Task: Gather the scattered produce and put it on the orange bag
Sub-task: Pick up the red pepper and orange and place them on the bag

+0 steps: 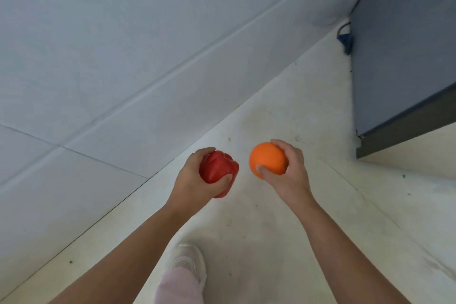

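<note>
Pale, a little dirty floor [283,217] fills the middle and the right of my view, with small dark specks on it. On the left side it meets a large white panelled surface [123,57] with straight seams; I cannot tell if this is a wall or a mat. At the upper right stands a blue-grey block [404,57], like the side of a cabinet, and a small blue thing [345,41] sits at its corner, too blurred to name.

Both bare arms reach forward above the floor. I see the left hand [195,177] wrapped around a red pepper [218,168]: the fingers curl over its top and the thumb presses on its near side, so the pepper is held firmly in the air. The right hand [293,170] grips an orange [267,159] in the same way, fingers behind it and thumb across the front. Pepper and orange are near each other but apart, with floor visible between them.

Below, between the arms, I see a light shoe [188,261] and a pale pink trouser leg [177,286].
</note>
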The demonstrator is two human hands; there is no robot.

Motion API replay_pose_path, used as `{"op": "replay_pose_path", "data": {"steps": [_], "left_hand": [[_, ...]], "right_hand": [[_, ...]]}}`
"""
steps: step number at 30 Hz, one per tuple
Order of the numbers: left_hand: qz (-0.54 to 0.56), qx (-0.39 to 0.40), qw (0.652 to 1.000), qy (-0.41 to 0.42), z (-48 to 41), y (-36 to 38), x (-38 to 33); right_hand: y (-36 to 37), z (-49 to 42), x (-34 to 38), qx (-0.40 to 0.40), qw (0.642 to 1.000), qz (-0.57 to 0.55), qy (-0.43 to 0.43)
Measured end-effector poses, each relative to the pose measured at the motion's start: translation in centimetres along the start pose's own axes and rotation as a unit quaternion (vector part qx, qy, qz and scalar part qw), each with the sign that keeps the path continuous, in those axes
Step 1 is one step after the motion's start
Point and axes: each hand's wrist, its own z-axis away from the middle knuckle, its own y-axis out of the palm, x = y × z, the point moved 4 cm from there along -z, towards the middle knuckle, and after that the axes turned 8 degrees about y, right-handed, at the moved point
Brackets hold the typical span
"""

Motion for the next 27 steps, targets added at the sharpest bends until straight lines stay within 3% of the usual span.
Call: {"op": "replay_pose_path", "data": {"steps": [9,14,20,27], "left_hand": [[0.048,-0.037,0.997,-0.049,5.1,-3.9,-10.2],[0.026,-0.040,0.998,-0.036,8.5,-6.0,-17.9],[0.079,-0.045,0.995,-0.032,15.3,-8.4,-28.1],[0.147,-0.138,0.979,-0.023,24.0,-13.1,-41.4]], "right_hand": [[-6.0,8.2,8.5,-0.015,0.997,-0.068,0.013],[-10.5,14.0,13.6,-0.037,0.996,-0.082,0.029],[-16.4,20.9,22.8,-0.031,0.993,-0.114,0.007],[-23.8,30.1,34.8,-0.079,0.979,-0.189,0.004]]}}
